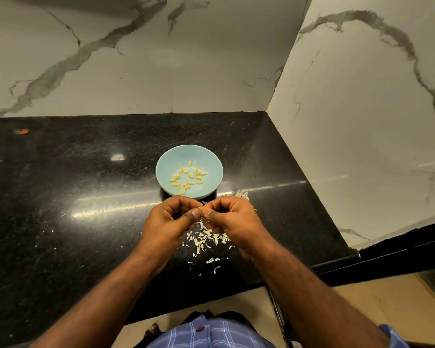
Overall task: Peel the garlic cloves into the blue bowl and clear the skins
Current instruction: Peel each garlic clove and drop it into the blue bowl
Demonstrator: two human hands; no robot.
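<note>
Black counter (60, 197): left hand (171, 219), right hand (232, 219) pinch garlic clove (201, 209) between them, near blue bowl (166, 169).

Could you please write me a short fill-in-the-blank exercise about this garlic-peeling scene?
1. The peeled cloves lie inside the ____ bowl.
2. The loose skins lie scattered on the ____ counter, below the hands.
3. The left hand and right hand together pinch one clove on the ____ side of the bowl.

Missing words: blue; black; near
</note>
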